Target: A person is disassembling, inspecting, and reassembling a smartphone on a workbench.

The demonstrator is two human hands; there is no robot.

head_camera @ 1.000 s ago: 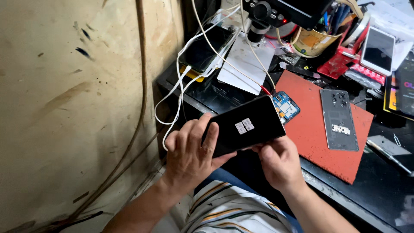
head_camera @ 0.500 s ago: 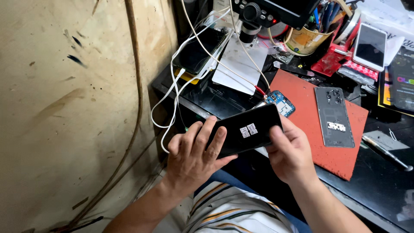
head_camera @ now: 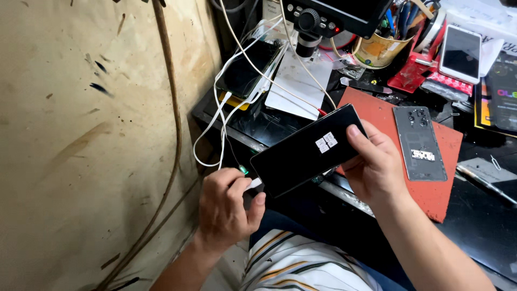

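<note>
- The left hand point(head_camera: 229, 207) had left the flat black rectangular phone point(head_camera: 309, 151), now pinching, apparently, a white cable plug point(head_camera: 252, 183) at its end.
- The right hand point(head_camera: 374, 164) gripped the phone's other end, thumb on top.

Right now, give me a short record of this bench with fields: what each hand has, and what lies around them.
left hand: pinches the plug end of a white cable at the lower end of the phone
right hand: grips the black phone by its upper end, thumb on its face
black phone: tilted, screen dark, small white stickers on it
red mat: on the bench, a grey phone back cover lying on it
microscope: above the bench, at the top
white phone: at the upper right
</note>
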